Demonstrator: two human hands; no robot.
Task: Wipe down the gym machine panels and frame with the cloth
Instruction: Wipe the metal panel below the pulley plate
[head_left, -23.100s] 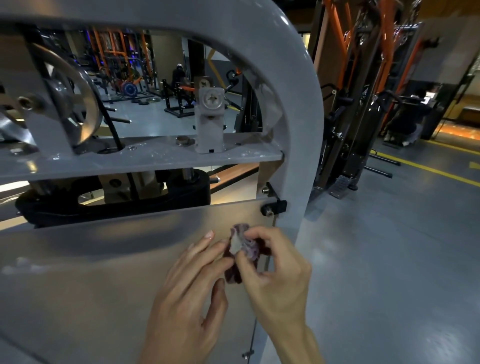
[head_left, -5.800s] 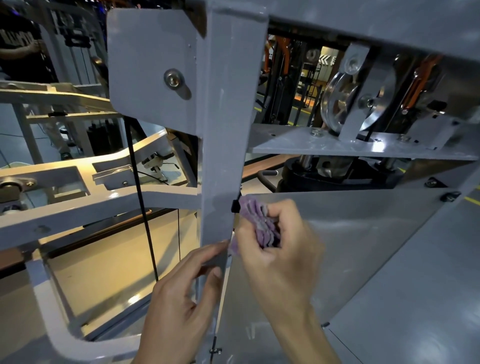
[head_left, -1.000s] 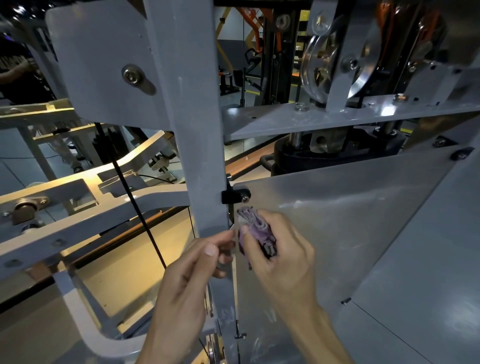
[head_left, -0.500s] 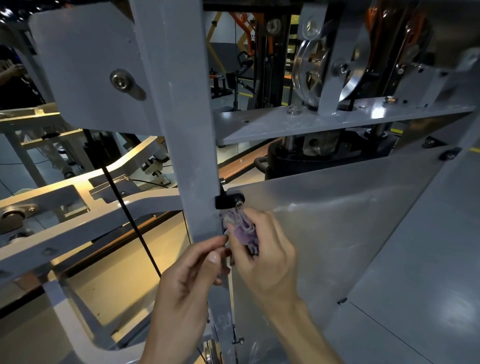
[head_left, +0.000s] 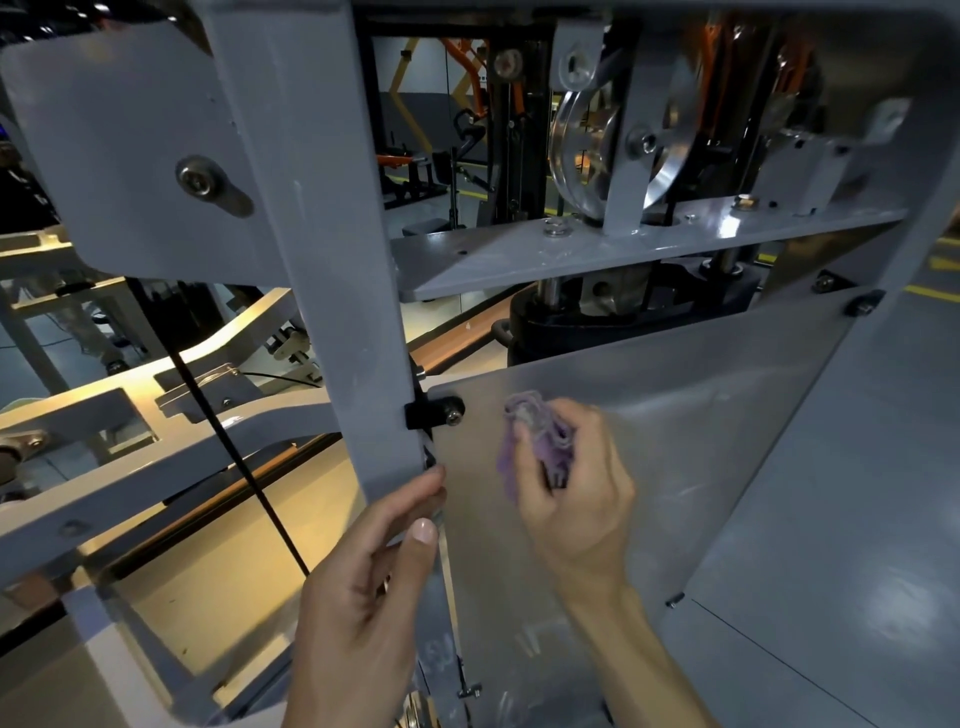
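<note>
Head view: your right hand (head_left: 576, 499) is just right of the frame's centre, its grip closed round a bunched purple cloth (head_left: 537, 441) that sticks out above and to the left of your knuckles. The cloth is pressed to the grey panel (head_left: 701, 415), which fills the lower right of the frame, a little right of the black bracket (head_left: 431, 413) and its bolt at the panel's upper left corner.

Your left hand (head_left: 363, 597) comes up from the bottom centre. Its fingers lie along the grey upright post (head_left: 332, 249) that runs from the top of the frame down to the middle, with the thumb tip on the post's right edge, where the panel meets it. That grip is only loosely curled and has hold of nothing but the post edge.

Above the panel, a flat grey shelf plate (head_left: 597, 254) crosses the upper right of the frame, and a shiny pulley wheel (head_left: 576, 140) stands on it in a bracket. A thin black cable (head_left: 228, 447) slants down the left side of the frame, in front of pale grey frame arms (head_left: 156, 457). Orange gym equipment shows dimly at the top centre, behind the machine.
</note>
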